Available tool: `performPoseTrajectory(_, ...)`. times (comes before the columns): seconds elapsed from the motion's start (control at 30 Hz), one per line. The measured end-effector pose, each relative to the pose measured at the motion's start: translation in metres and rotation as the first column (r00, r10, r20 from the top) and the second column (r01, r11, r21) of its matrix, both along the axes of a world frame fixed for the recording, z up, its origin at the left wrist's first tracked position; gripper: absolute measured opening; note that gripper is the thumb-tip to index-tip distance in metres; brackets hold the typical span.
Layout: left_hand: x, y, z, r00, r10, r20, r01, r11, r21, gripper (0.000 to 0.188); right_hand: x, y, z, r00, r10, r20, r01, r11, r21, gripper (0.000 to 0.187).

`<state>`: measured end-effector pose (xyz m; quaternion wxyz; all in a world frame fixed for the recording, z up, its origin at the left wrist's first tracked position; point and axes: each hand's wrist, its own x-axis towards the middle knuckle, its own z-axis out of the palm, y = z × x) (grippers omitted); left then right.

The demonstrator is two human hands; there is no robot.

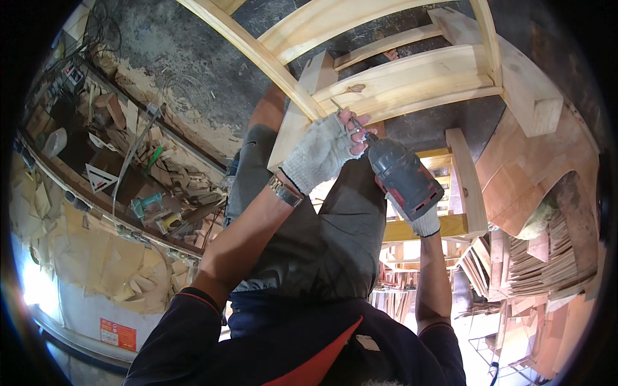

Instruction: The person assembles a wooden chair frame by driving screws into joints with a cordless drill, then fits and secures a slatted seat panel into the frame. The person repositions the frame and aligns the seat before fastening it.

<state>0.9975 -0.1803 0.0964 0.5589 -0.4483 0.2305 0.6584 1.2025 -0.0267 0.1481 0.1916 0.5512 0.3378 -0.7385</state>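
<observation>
My right hand (423,223), in a light knitted glove, grips a dark grey and red cordless drill (407,177); the tool's body hides most of its fingers. From the drill's front a thin metal bit (355,123) points up and left toward a pale wooden frame (412,77) with several slats. My left hand (322,154), in a glove with bare fingertips, closes its fingers around the bit just ahead of the drill, close to the frame's corner. Whether a screw sits at the bit's tip is too small to tell.
Thick wooden beams (531,90) hold up the frame. A long bin of wood offcuts (122,138) lies at the left. Right of my legs stands another slatted wooden piece (467,186), with stacked thin boards (541,257) beyond. Another person's hand (391,55) shows behind the slats.
</observation>
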Motion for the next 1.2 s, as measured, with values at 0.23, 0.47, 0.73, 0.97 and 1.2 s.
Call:
performPoseTrajectory(0.23, -0.006, 0.009, -0.001, 0.998, 0.018, 0.067, -0.014, 0.998, -0.066, 0.035, 0.005, 0.013, -0.011, 0.922, 0.386, -0.031, -0.380, 0.918, 0.113, 0.060)
performPoseTrajectory(0.47, -0.012, 0.009, -0.006, 0.974, 0.110, 0.200, -0.095, 0.992, -0.081, 0.030, -0.028, 0.035, -0.005, 0.742, 0.667, -0.062, -0.588, 0.693, 0.418, 0.073)
performPoseTrajectory(0.73, -0.054, 0.014, -0.033, 1.000, 0.013, 0.022, -0.015, 0.997, 0.078, 0.028, -0.074, 0.062, -0.041, 0.474, 0.878, -0.067, -0.571, 0.365, 0.735, 0.057)
performPoseTrajectory(0.97, -0.078, 0.040, -0.039, 0.973, -0.028, -0.227, 0.006, 0.995, -0.099, 0.023, -0.118, 0.083, -0.052, 0.784, 0.595, -0.175, -0.525, 0.787, 0.325, 0.030)
performPoseTrajectory(1.2, -0.087, 0.038, -0.056, 0.960, 0.185, -0.211, -0.155, 0.976, 0.150, 0.024, -0.169, 0.068, -0.013, 0.984, 0.102, -0.143, -0.126, 0.978, -0.169, 0.047)
